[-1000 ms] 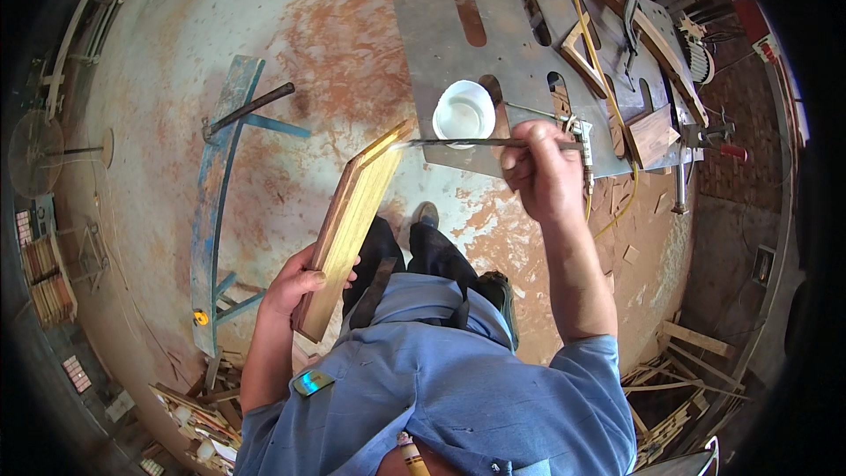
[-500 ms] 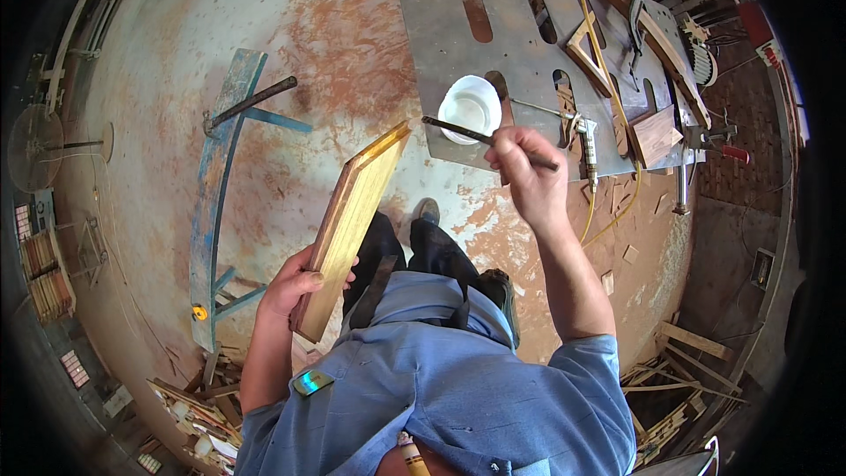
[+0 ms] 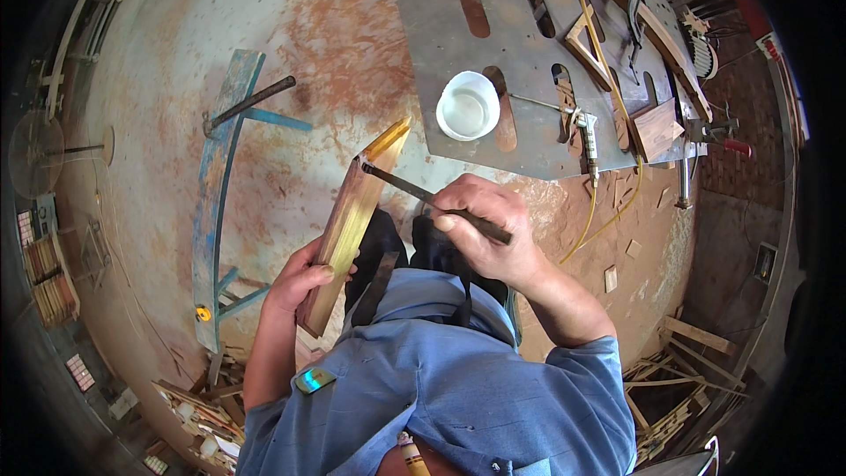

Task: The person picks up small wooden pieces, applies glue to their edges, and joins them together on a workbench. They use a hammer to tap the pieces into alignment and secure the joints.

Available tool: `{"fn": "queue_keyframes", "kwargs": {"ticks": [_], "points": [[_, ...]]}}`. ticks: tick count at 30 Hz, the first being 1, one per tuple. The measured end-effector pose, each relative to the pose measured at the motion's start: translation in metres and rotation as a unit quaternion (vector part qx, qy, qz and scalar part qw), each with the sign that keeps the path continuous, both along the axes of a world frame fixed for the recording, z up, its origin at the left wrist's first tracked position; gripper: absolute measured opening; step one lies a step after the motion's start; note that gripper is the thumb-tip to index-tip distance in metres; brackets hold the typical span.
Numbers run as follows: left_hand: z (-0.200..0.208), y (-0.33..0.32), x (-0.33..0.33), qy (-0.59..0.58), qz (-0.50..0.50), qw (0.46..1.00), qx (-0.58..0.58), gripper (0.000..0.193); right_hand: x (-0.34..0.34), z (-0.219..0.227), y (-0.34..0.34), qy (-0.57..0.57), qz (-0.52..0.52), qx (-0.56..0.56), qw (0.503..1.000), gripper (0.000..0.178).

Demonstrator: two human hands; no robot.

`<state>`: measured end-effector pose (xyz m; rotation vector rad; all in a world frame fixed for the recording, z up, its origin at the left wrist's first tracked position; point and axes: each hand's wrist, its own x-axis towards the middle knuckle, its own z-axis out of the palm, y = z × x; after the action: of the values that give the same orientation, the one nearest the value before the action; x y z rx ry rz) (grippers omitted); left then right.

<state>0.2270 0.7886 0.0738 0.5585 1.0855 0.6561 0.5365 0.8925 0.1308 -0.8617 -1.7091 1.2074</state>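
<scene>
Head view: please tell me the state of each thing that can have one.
Wooden frame piece: tilted, held near its lower end by left hand.
Brush: gripped in right hand, tip touching the frame piece.
White bowl: upright, open, on metal plate.

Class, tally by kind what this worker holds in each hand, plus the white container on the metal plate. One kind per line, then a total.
Wooden frame pieces, held in the left hand: 1
Thin dark brushes, held in the right hand: 1
White cups on the grey metal plate: 1
Total: 3
</scene>
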Motion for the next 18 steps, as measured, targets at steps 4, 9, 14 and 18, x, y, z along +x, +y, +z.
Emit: {"fn": "queue_keyframes", "kwargs": {"ticks": [4,9,14,18], "points": [[0.000,-0.002,-0.002,0.010,0.005,1.000,-0.004,0.085,0.009,-0.009,-0.004,0.085,-0.085,-0.153,0.981,0.021],[0.006,-0.001,-0.001,0.011,-0.003,1.000,0.010,0.087,0.017,-0.033,0.014,0.161,-0.135,-0.326,0.922,0.023],[0.011,-0.003,0.000,0.023,-0.003,1.000,0.017,0.088,0.020,-0.023,0.013,0.207,-0.131,-0.315,0.917,0.026],[0.015,-0.001,0.002,0.016,-0.015,1.000,0.013,0.086,0.019,-0.024,0.018,0.141,-0.132,-0.320,0.927,0.027]]}}
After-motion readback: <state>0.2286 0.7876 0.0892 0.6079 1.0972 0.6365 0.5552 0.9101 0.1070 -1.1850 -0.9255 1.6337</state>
